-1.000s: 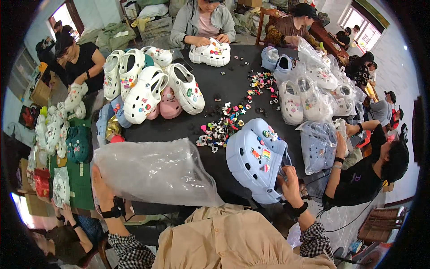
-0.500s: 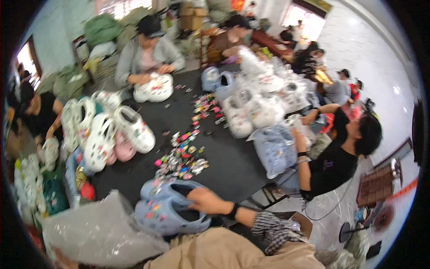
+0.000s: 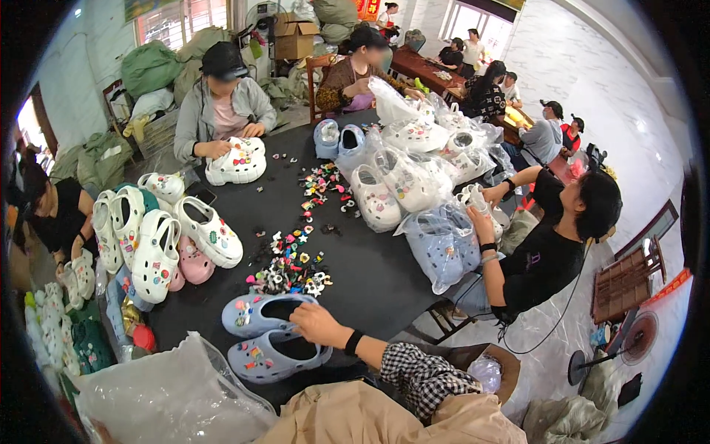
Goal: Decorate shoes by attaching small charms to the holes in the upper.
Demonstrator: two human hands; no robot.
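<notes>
Right hand (image 3: 316,323) shifted onto blue clogs (image 3: 270,337), fingers curled gripping them, forearm outstretched, left hand unseen.

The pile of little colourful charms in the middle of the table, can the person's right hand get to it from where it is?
Probably yes. The right hand rests on the pale blue clogs, and the charm pile lies just beyond them on the black table, with nothing standing between.

I see my right hand (image 3: 316,324) resting on two blue clogs (image 3: 268,337), colourful charms (image 3: 290,268) scattered just beyond it.
</notes>
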